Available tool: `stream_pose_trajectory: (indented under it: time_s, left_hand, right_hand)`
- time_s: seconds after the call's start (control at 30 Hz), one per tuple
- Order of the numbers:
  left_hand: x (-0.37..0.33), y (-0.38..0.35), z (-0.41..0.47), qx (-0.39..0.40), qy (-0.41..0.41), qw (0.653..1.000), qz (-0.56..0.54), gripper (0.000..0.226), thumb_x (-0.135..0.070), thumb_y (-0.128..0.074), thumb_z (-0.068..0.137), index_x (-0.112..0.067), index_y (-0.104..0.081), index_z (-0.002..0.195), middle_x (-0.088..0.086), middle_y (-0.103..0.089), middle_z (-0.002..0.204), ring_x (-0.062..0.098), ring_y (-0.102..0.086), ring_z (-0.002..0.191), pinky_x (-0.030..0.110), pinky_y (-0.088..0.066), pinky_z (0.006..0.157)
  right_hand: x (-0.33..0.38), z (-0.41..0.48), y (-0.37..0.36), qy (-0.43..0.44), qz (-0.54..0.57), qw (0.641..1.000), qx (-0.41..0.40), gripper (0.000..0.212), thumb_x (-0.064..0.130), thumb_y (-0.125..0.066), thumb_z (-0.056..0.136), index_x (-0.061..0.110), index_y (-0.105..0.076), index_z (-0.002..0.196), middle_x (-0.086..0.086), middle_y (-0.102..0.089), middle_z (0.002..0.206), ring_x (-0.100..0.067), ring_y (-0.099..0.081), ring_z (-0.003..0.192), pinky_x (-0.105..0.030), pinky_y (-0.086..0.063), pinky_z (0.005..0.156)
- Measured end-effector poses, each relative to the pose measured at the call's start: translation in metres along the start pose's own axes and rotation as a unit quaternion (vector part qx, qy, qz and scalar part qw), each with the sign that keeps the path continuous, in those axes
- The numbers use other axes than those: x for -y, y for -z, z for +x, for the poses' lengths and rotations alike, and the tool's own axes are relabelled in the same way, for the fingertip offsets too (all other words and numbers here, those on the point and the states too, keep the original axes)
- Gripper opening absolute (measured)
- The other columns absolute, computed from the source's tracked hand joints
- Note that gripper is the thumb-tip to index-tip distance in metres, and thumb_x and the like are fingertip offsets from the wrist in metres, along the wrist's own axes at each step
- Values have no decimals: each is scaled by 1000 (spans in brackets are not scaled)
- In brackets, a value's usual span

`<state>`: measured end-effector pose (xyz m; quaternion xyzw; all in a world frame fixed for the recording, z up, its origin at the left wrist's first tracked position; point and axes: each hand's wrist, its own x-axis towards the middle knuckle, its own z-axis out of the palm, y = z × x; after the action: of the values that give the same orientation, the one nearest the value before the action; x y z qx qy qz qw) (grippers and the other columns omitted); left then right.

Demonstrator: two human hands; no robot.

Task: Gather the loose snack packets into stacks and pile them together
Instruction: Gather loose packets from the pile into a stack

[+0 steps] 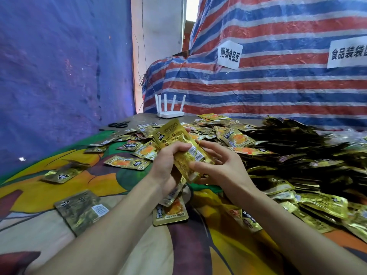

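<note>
**Gold packet stack held in both hands over a littered cloth**

At the far left hangs a blue tarp (59,66). Below it a patterned cloth (39,195) covers the work surface, with loose snack packets lying apart on it: one face-down packet (81,210) near the left edge, another (59,175) farther back, and a face-up packet (127,162) closer to the middle. A pair of black scissors (119,125) lies at the far left end of the surface, and a white router (170,114) with upright antennas stands farther right against the back.

In the middle, the left hand (168,165) grasps a stack of gold packets (178,143), fingers curled over its face; the stack tilts up and away to the left. The right hand (218,163) grasps the same stack from the right, thumb pressed on its near end and bent fingers at its right edge. A single packet (170,213) lies on the cloth just beneath the hands.

To the right a large heap of packets (297,155) spreads from near to far, touching the scattered ones behind the hands. Behind it rises a red, white and blue striped tarp (278,86) bearing two white paper labels (229,54).
</note>
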<state>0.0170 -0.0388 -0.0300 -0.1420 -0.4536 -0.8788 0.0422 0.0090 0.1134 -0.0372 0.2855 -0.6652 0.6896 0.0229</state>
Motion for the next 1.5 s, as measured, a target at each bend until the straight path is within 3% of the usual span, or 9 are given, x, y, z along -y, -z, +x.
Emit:
stream_pose_trajectory:
  time_s: [0.2,0.4,0.6,0.77,0.9,1.07,1.3,1.43,1.5]
  left_hand:
    - [-9,0,-3,55,10,998,17,35,-8,-59,77,-27,-78,100,13,-74,103,30,-73,90,43,-62,79]
    - [-11,0,-6,61,19,998,13,41,-7,-60,74,-22,-73,110,18,-68,110,35,-68,96,46,-58,86]
    - [0,-11,-7,-51,-5,999,4,18,-13,-66,70,-19,-81,80,25,-64,103,42,-61,99,64,-44,102]
    - [6,-11,-7,-148,-11,988,50,10,-13,-73,83,-5,-78,81,29,-72,100,40,-70,85,52,-57,82]
    - [9,-12,-8,-126,-36,989,72,11,-15,-77,80,-16,-81,71,14,-77,88,31,-74,77,46,-61,79]
    - [7,-15,-6,-101,-19,994,32,30,-21,-80,64,-6,-80,89,23,-73,108,40,-72,99,48,-59,88]
    - [5,-9,-3,-57,-1,998,-9,14,-23,-70,74,-15,-82,75,13,-75,90,27,-73,81,40,-61,77]
    - [5,-5,-2,-21,30,999,-3,20,-22,-70,79,-21,-82,95,23,-68,119,37,-64,110,53,-44,106]
    - [8,-6,-3,6,31,999,18,37,-28,-85,72,-17,-79,107,23,-63,131,37,-56,122,51,-38,112]
  right_hand:
    - [5,4,6,-34,79,996,37,55,9,-88,68,33,-74,116,-1,-71,116,-28,-75,97,-42,-61,67]
    - [9,4,9,-67,86,990,92,54,9,-86,67,27,-73,117,-10,-73,116,-38,-74,95,-51,-61,71]
    - [5,0,-6,-102,171,978,63,65,3,-84,63,26,-68,121,-18,-72,111,-35,-74,89,-63,-59,73]
    - [-3,-6,-21,-78,210,975,-2,71,1,-85,59,22,-59,122,-12,-74,102,-28,-74,90,-48,-60,67]
    - [-8,-10,-26,-44,182,980,-64,85,-6,-90,59,23,-52,130,-11,-75,103,-28,-75,94,-47,-62,71]
    - [-6,-8,-23,17,108,988,-111,88,-5,-90,64,26,-47,133,15,-75,92,-14,-76,86,-20,-58,68]
    - [5,-2,-14,-14,79,994,-79,50,26,-84,63,25,-72,111,-8,-75,103,-27,-75,92,-39,-62,73]
    - [17,0,1,-6,-63,997,-49,40,16,-93,68,25,-74,102,-3,-77,92,-18,-76,82,-31,-62,68]
    - [27,2,12,3,-85,996,-40,40,9,-92,67,23,-74,100,-3,-77,88,-18,-75,77,-29,-60,64]
